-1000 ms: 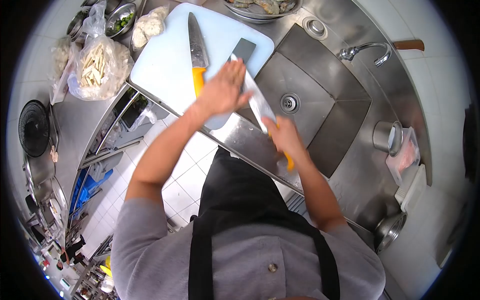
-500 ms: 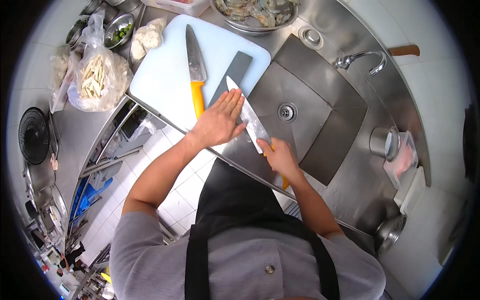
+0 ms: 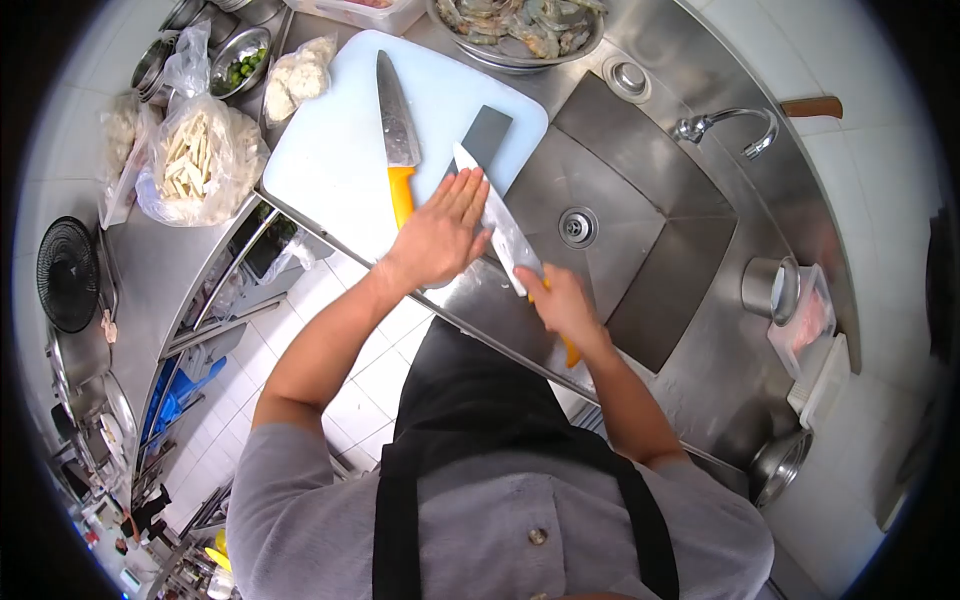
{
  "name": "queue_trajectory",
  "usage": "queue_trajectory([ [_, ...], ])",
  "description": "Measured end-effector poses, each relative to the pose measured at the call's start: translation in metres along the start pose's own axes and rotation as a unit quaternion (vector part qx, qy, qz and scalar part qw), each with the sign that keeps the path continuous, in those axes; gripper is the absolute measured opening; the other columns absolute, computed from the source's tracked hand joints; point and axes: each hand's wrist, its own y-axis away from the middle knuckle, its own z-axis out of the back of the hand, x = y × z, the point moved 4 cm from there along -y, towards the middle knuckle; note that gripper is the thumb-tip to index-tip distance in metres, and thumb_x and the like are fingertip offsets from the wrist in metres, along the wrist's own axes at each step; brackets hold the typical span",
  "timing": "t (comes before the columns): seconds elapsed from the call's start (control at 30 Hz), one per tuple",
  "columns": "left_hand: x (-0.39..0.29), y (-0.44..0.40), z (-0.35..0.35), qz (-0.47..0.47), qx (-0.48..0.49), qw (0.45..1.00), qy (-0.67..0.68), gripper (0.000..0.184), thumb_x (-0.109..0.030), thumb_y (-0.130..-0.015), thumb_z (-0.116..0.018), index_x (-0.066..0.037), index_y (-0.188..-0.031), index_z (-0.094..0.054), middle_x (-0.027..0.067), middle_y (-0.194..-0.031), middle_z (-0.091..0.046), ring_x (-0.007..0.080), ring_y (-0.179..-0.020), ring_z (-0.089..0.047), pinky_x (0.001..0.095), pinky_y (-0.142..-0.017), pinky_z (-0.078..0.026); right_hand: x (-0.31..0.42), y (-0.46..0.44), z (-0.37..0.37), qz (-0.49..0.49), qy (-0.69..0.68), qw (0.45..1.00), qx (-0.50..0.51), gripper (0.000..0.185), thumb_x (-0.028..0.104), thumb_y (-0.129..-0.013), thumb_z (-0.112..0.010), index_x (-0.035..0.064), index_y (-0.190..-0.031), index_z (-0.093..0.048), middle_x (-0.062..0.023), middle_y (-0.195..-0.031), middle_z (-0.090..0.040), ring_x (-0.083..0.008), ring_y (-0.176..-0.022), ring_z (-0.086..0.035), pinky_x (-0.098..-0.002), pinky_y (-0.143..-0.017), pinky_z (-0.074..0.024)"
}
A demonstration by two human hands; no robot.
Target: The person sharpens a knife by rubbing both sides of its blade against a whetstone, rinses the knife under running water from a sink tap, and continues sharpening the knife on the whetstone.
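Observation:
My right hand is wrapped round the yellow handle of a knife, whose blade points up and left. My left hand lies with its fingers stretched out against the blade near the tip. Under the blade and my left fingers is a dark grey rectangular stone, on the white cutting board. A second knife with a yellow handle lies on the board to the left of the stone, its tip pointing away from me. My left forearm is beside its handle.
The steel sink with a faucet is right of the board. A bowl of shrimp stands behind. Plastic bags of pale strips and white pieces and a bowl of green pieces are at left. A steel pot sits at right.
Since a second ago, the view has tilted slightly and the scene sits lower. The held knife and both hands have shifted slightly over the stone. Both hands keep their placement on the knife.

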Motion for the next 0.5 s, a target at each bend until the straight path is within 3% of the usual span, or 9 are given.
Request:
queue_trajectory([
  [0.1,0.059,-0.053,0.001,0.03,-0.005,0.999,-0.039,0.068,-0.038,-0.108,-0.056,0.011,-0.154,-0.046,0.0302,-0.163,-0.043,0.0392,-0.155,-0.04,0.0466,-0.132,-0.026,0.021,-0.082,0.01,0.065,0.051,0.996,-0.039,0.06,0.055,-0.103,-0.064,-0.0048,-0.098,-0.071,-0.0245,-0.078,-0.073,-0.0389,-0.075,-0.075,-0.0515,-0.072,-0.0566],
  [0.13,0.089,-0.071,-0.001,0.027,-0.016,0.999,-0.03,0.065,-0.036,-0.109,-0.052,0.011,-0.154,-0.046,0.0301,-0.164,-0.042,0.0399,-0.155,-0.04,0.0464,-0.132,-0.026,0.057,-0.09,0.026,0.02,-0.005,1.0,-0.005,0.059,0.055,-0.104,-0.064,-0.0038,-0.097,-0.07,-0.0175,-0.069,-0.069,-0.0285,-0.056,-0.069,-0.0449,-0.056,-0.0543],
  [0.17,0.114,-0.09,-0.003,0.024,-0.014,0.999,-0.036,0.062,-0.033,-0.11,-0.051,0.011,-0.154,-0.046,0.0302,-0.163,-0.044,0.041,-0.153,-0.041,0.0465,-0.131,-0.029,0.068,-0.111,0.03,0.05,-0.027,0.998,-0.01,0.057,0.053,-0.105,-0.064,-0.0035,-0.095,-0.067,-0.0126,-0.063,-0.062,-0.0212,-0.046,-0.06,-0.0388,-0.045,-0.048],
  [0.27,0.126,-0.098,0.008,0.002,-0.019,0.999,-0.044,0.06,-0.03,-0.11,-0.05,0.011,-0.153,-0.047,0.0309,-0.161,-0.045,0.0418,-0.152,-0.043,0.0471,-0.13,-0.031,0.076,-0.123,0.027,0.035,-0.031,0.999,-0.016,0.057,0.052,-0.105,-0.065,-0.0044,-0.094,-0.066,-0.0109,-0.062,-0.061,-0.0213,-0.047,-0.06,-0.0379,-0.044,-0.047],
  [0.4,0.077,-0.045,-0.001,-0.014,-0.034,0.999,-0.017,0.058,-0.029,-0.109,-0.051,0.01,-0.152,-0.049,0.0295,-0.16,-0.047,0.0399,-0.152,-0.044,0.0474,-0.13,-0.031,0.045,-0.066,0.01,0.047,-0.05,0.998,-0.01,0.061,0.054,-0.103,-0.067,-0.0066,-0.094,-0.067,-0.0147,-0.068,-0.066,-0.0222,-0.047,-0.062,-0.0385,-0.045,-0.0488],
  [0.5,0.106,-0.068,0.001,-0.001,-0.03,0.999,-0.045,0.06,-0.031,-0.11,-0.051,0.01,-0.155,-0.046,0.0274,-0.163,-0.046,0.0384,-0.153,-0.043,0.0469,-0.13,-0.031,0.063,-0.106,0.019,0.039,-0.027,0.999,-0.005,0.062,0.054,-0.102,-0.067,-0.008,-0.1,-0.071,-0.0159,-0.067,-0.068,-0.0236,-0.047,-0.064,-0.0391,-0.044,-0.0497],
])
